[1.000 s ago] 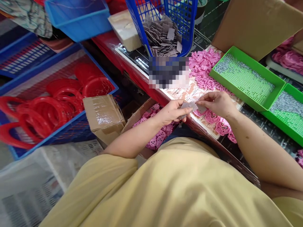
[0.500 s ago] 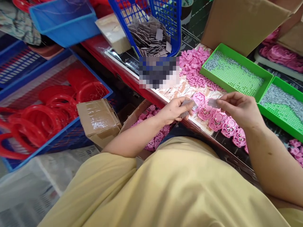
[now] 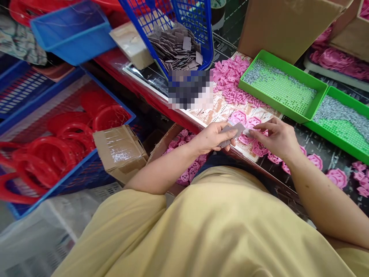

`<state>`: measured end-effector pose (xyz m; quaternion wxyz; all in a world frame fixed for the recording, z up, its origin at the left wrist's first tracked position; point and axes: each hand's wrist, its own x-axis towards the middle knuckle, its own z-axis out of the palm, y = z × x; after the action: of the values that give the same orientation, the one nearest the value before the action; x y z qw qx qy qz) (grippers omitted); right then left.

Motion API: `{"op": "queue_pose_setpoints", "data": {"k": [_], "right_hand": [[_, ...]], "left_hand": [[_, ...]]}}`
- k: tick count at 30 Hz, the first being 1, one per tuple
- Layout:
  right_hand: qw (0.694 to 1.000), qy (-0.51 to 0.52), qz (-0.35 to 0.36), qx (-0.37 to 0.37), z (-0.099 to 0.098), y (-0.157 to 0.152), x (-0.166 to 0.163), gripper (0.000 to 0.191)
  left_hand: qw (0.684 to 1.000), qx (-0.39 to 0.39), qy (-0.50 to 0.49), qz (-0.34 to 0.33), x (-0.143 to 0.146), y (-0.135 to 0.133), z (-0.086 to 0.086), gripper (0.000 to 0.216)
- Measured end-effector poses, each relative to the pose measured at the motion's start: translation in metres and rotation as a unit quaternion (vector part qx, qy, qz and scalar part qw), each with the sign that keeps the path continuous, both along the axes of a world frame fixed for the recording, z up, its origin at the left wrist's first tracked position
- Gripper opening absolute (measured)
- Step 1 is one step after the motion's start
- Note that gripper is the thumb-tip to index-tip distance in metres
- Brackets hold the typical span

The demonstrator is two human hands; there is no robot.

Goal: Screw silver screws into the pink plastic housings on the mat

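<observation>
Left hand [image 3: 217, 137] closed round a few grey cards [image 3: 238, 130], thumb on top; overlapping, so the count cannot be made out. Right hand [image 3: 276, 136] just beside, thumb and finger brought narrowly together; a pale sliver shows at the tips, too small to tell whether they grip a card. Both hands over the near edge of the table [image 3: 319, 144].

Pink discs [image 3: 260, 148] lie in a line under and past the right hand, several covered by the fingers and wrist. Beyond: a heap of pink bits [image 3: 230, 75], then two green trays [image 3: 284, 95] of small silvery pieces, too fine to identify; the farther-right one is cut off by the frame.

Blue basket [image 3: 208, 32] at the far end holds more grey pieces [image 3: 175, 48]; its top is out of frame, and blocky squares mask the spot in front. Large carton [image 3: 279, 27] behind the trays, also cropped.

Below the table edge, an open box [image 3: 161, 145] of pink pieces, partly behind the left forearm. Left side: blue crate [image 3: 83, 175] of red rings [image 3: 54, 154].
</observation>
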<state>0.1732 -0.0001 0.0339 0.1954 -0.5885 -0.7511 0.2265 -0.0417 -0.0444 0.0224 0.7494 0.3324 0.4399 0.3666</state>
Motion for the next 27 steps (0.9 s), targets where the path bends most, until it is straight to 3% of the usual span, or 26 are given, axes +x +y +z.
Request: {"op": "queue_pose_setpoints", "data": {"k": [2, 4, 8, 11, 12, 14, 16, 19, 23, 27], "right_hand": [[0.999, 0.041, 0.020, 0.007, 0.005, -0.003, 0.004, 0.031], [0.985, 0.148, 0.065, -0.061, 0.010, -0.008, 0.008, 0.038], [0.908, 0.352, 0.147, -0.175, 0.015, -0.018, 0.015, 0.036], [0.876, 0.433, 0.099, -0.189, 0.017, -0.022, 0.027, 0.035], [0.879, 0.437, 0.072, -0.179, 0.017, -0.023, 0.032, 0.036], [0.911, 0.391, 0.020, -0.128, 0.018, -0.023, 0.042, 0.036], [0.950, 0.306, -0.007, -0.065, 0.017, -0.024, 0.049, 0.030], [0.992, 0.111, 0.040, 0.033, 0.009, -0.029, 0.051, 0.022], [0.969, -0.137, 0.121, 0.167, -0.009, -0.032, 0.046, 0.024], [0.952, -0.176, 0.163, 0.191, -0.011, -0.032, 0.045, 0.026]], "left_hand": [[1.000, 0.000, -0.011, -0.019, 0.006, 0.000, 0.002, 0.026], [0.998, -0.005, -0.043, -0.051, 0.015, 0.000, 0.004, 0.029], [0.980, -0.016, -0.143, -0.135, 0.038, -0.005, 0.004, 0.038], [0.967, -0.056, -0.183, -0.169, 0.048, -0.012, 0.000, 0.034], [0.963, -0.078, -0.191, -0.171, 0.048, -0.014, -0.002, 0.030], [0.956, -0.121, -0.214, -0.161, 0.044, -0.019, -0.006, 0.022], [0.951, -0.145, -0.233, -0.142, 0.037, -0.022, -0.010, 0.028], [0.954, -0.145, -0.230, -0.125, 0.032, -0.024, -0.013, 0.032], [0.967, -0.136, -0.179, -0.121, 0.035, -0.023, -0.014, 0.017], [0.980, -0.106, -0.112, -0.125, 0.041, -0.019, -0.011, 0.015]]}}
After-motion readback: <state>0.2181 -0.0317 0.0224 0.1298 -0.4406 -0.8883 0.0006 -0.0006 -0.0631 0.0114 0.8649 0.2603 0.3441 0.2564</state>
